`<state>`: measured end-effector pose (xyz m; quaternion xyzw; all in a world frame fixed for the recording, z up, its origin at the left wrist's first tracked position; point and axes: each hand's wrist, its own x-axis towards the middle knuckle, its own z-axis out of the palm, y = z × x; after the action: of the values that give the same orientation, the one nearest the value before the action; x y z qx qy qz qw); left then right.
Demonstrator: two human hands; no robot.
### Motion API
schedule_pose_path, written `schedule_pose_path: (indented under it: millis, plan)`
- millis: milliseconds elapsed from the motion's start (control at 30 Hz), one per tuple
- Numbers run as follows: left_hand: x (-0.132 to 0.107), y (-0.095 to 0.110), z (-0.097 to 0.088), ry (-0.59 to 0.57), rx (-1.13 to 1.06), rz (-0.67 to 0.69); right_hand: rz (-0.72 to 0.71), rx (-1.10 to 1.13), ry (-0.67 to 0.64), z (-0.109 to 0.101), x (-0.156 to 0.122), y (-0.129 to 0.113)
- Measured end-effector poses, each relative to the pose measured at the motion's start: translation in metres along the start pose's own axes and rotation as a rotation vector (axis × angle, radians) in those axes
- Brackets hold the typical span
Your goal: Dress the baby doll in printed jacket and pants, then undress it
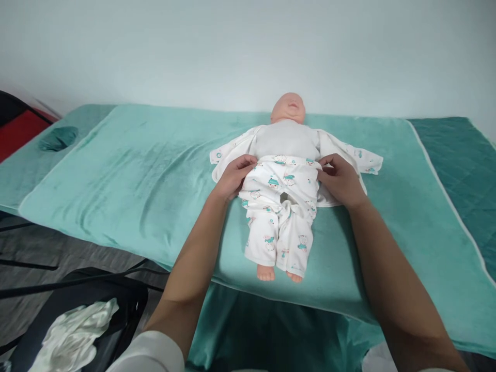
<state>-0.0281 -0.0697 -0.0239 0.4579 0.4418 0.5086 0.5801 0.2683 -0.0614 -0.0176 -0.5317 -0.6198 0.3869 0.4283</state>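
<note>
A baby doll (288, 109) lies on its back on the green-covered bed, head toward the wall and bare feet toward me. White printed baby pants (277, 181) cover its legs and reach up to its waist, with a gap at the crotch. Under its body an open white printed baby shirt (366, 157) is spread, with a sleeve out to each side. My left hand (235, 175) pinches the pants' waistband at the left side. At the right side of the same waistband, my right hand (340, 178) grips the edge with curled fingers.
The bed (116, 181) runs along a pale wall and has a face hole (58, 138) at its left end. At lower left, a crumpled white cloth (75, 336) lies on a black chair (129, 305). Something red and black (21, 132) stands beyond the bed's left end.
</note>
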Motion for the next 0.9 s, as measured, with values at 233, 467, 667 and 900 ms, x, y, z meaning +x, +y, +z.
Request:
schedule_pose_path:
  millis: [233, 467, 667, 900]
  plan:
    - [-0.0017, -0.0007, -0.0071, -0.099, 0.002, -0.005, 0.034, -0.197, 0.102, 0.0053, 0.0012, -0.0005]
    - [-0.0018, 0.0030, -0.0089, -0.078, 0.100, -0.107, 0.083, -0.124, -0.142, -0.0024, -0.0009, -0.0059]
    - [-0.0049, 0.0034, -0.0053, -0.039, 0.151, -0.137, 0.091, 0.046, -0.265, 0.0010, 0.0000, -0.0034]
    - [-0.0056, -0.0006, -0.0075, -0.061, -0.020, -0.174, 0.122, 0.014, -0.358, -0.0020, -0.0021, -0.0053]
